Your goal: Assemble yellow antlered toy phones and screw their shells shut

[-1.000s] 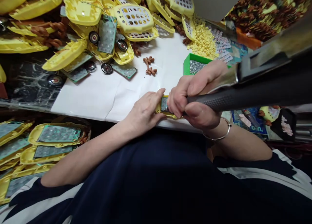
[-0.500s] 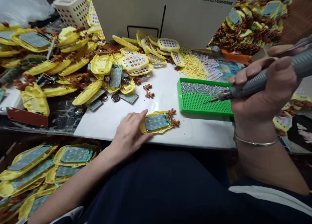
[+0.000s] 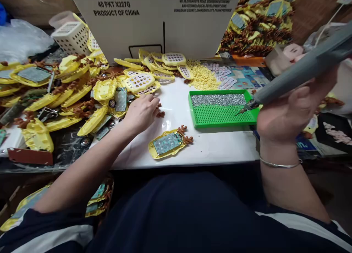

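My left hand (image 3: 143, 113) is over the white work surface (image 3: 176, 117), its bent fingers at the small brown antler pieces (image 3: 160, 114), which it partly covers; contact is unclear. Below it lies a yellow toy phone shell half (image 3: 167, 143) with brown antlers at one end and a grey-green circuit board inside, untouched by either hand. In my right hand (image 3: 288, 115) is a grey electric screwdriver (image 3: 297, 69), fingers closed round it. Its bit points down-left over a green tray (image 3: 225, 124), which holds many small silver screws (image 3: 217, 99) behind a perforated part.
Yellow shells (image 3: 68, 95) and circuit boards pile up at left. Perforated yellow covers (image 3: 140, 81), small yellow parts (image 3: 203, 75) and pale printed pieces (image 3: 227, 80) lie before a large white carton (image 3: 165, 22). More shells (image 3: 255, 22) are heaped at back right.
My left hand has let go of the yellow shell and moved up and away to the brown antler pieces. The shell lies tilted slightly. My right hand has turned the screwdriver more upright.
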A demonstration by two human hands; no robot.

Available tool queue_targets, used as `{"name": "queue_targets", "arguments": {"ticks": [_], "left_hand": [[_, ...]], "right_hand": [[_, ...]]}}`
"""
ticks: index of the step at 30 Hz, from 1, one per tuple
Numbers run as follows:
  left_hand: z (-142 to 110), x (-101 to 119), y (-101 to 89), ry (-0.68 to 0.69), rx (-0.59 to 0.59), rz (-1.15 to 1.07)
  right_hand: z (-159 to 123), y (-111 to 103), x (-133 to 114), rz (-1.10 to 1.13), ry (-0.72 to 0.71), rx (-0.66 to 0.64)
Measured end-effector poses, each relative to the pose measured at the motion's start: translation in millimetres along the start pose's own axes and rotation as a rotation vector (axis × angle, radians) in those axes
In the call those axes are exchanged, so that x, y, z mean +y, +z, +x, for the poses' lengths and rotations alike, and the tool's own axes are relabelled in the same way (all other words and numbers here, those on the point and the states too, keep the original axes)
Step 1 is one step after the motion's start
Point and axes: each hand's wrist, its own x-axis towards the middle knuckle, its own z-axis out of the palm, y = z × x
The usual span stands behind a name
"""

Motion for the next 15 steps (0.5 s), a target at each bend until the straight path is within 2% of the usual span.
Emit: {"name": "queue_targets", "arguments": {"ticks": [2,3,6,8,11,13,15], "left_hand": [[16,-8,0.3,0.003,-0.022,0.000],[25,-13,-1.0,-0.010,-0.035,-0.001],[50,-28,-9.0,-0.143,-0.069,0.042],[64,-36,-15.3,-0.258,-0.124,0.102],[75,-42,-20.8,-0.350,-0.236,0.162],[78,-42,-20.8,-0.359,-0.284,0.179],[80,-41,-19.7,-0.366,-0.324,0.187]], "right_hand": [[-1,-7,3,-0.140,-0.488,-0.074],[-1,-10,4,-0.213,-0.643,-0.090],[2,-18,9,-0.330,-0.805,-0.115],[6,-24,11,-0.395,-1.035,-0.104],[5,-35,12,-0.551,-1.377,0.028],[-2,-38,13,-0.660,-1.468,0.058],[-9,-37,13,-0.775,-1.461,-0.080]]}}
